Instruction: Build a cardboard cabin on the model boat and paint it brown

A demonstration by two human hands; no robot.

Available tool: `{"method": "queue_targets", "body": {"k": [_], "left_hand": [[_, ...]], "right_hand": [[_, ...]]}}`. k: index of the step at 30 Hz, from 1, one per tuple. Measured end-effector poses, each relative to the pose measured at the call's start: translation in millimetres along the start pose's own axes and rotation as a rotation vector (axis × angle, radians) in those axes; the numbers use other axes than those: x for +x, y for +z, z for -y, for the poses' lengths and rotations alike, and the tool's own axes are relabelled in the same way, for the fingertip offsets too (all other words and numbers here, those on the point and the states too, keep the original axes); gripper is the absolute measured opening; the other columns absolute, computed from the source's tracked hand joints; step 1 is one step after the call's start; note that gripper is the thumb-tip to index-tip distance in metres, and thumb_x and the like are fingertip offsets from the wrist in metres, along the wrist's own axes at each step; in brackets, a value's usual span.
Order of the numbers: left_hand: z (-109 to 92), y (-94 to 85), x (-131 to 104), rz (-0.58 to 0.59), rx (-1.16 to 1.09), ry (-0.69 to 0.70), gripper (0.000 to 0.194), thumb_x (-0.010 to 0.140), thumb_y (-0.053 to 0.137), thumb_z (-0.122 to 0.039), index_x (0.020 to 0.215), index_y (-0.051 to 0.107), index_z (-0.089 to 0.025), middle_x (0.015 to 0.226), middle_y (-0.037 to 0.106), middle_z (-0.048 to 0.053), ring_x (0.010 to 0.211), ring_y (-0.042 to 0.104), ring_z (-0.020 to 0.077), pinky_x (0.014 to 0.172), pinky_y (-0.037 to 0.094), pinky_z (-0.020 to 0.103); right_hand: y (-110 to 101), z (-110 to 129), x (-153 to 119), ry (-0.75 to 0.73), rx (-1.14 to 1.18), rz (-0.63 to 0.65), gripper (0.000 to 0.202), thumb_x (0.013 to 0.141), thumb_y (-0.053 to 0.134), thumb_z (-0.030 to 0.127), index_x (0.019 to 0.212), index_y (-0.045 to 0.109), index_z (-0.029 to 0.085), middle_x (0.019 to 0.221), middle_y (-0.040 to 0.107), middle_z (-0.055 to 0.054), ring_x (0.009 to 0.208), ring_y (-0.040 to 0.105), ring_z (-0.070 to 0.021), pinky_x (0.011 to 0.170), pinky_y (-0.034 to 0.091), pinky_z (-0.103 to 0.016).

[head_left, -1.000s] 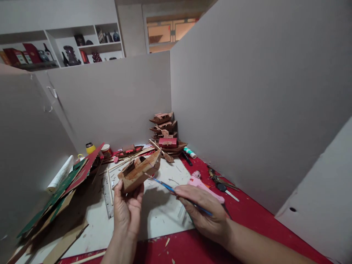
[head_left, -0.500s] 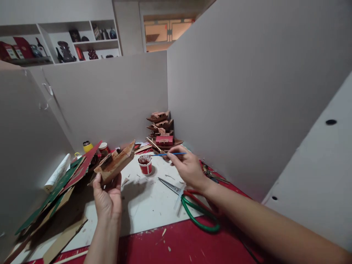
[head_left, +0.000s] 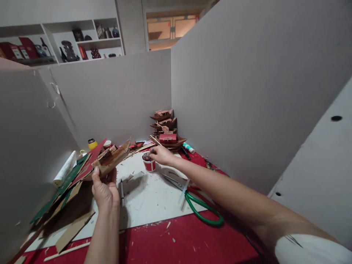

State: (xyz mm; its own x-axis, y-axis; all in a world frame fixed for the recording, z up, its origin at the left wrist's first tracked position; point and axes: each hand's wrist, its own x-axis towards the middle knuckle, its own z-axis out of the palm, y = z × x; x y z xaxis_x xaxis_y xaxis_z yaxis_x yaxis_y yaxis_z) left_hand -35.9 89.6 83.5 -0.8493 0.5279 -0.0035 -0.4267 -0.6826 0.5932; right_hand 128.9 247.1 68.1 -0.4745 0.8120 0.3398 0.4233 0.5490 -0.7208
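While the left hand (head_left: 105,190) clamps the cardboard boat (head_left: 111,161), the right hand (head_left: 162,155) pinches a brush over the red cup (head_left: 149,164).

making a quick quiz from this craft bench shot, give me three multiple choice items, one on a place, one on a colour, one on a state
1. Where does the small red cup stand?
A. on the white board
B. on the wall shelf
C. on the stacked boats

2. What colour are the handles of the scissors?
A. yellow
B. green and red
C. blue

3. What is the left hand doing?
A. lying flat on the table
B. holding a brown cardboard boat up
C. gripping the scissors

Answers: 1 A, the cup sits on the white board, under the right hand. 2 B, one loop is green, the other red. 3 B, its fingers close around the boat's hull.
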Motion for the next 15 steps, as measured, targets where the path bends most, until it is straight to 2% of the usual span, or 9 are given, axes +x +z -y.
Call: {"method": "queue_targets", "body": {"k": [2,5,8,10,15], "left_hand": [[-0.1,0.2,-0.1,0.003,-0.002,-0.006,0.014,0.076,0.063,-0.023,0.089,0.062,-0.021,0.088,0.067,-0.001,0.083,0.066,0.014,0.08,0.057,0.034],[-0.3,0.5,0.2,0.002,-0.005,-0.006,0.013,0.077,0.062,-0.023,0.09,0.062,-0.021,0.089,0.067,-0.001,0.084,0.066,0.0142,0.081,0.057,0.034],[0.9,0.4,0.0,-0.004,-0.003,-0.013,0.012,0.078,0.061,-0.022,0.09,0.061,-0.02,0.09,0.066,-0.001,0.084,0.066,0.014,0.08,0.057,0.034],[2.6,0.0,-0.9,-0.009,-0.001,-0.022,0.013,0.078,0.062,-0.022,0.091,0.061,-0.02,0.09,0.066,-0.001,0.084,0.066,0.014,0.08,0.057,0.034],[7.2,-1.0,-3.6,-0.024,0.008,-0.048,0.013,0.077,0.065,-0.021,0.089,0.061,-0.02,0.089,0.066,0.0,0.083,0.065,0.0138,0.078,0.058,0.033]], "right_hand": [[-2.4,0.0,0.7,0.019,0.035,-0.004,0.023,0.093,0.057,0.033,0.104,0.062,0.013,0.1,0.065,-0.005,0.083,0.064,-0.0157,0.073,0.055,-0.033],[-10.2,0.4,-0.5,0.044,0.115,-0.077,0.017,0.091,0.059,0.028,0.093,0.063,0.012,0.085,0.065,-0.002,0.071,0.063,-0.0122,0.065,0.054,-0.028],[-17.6,0.4,-5.9,0.059,0.22,-0.18,0.004,0.083,0.061,0.016,0.082,0.062,0.013,0.069,0.065,0.0,0.057,0.059,-0.0098,0.055,0.049,-0.022],[-19.8,-1.0,-11.7,0.068,0.305,-0.232,0.002,0.077,0.061,0.013,0.076,0.06,0.015,0.063,0.064,0.001,0.051,0.057,-0.0094,0.048,0.044,-0.02],[-19.6,-11.3,-28.8,0.115,0.57,-0.377,0.012,0.072,0.064,0.026,0.076,0.056,0.017,0.063,0.067,-0.001,0.048,0.057,-0.011,0.036,0.039,-0.018]]}}
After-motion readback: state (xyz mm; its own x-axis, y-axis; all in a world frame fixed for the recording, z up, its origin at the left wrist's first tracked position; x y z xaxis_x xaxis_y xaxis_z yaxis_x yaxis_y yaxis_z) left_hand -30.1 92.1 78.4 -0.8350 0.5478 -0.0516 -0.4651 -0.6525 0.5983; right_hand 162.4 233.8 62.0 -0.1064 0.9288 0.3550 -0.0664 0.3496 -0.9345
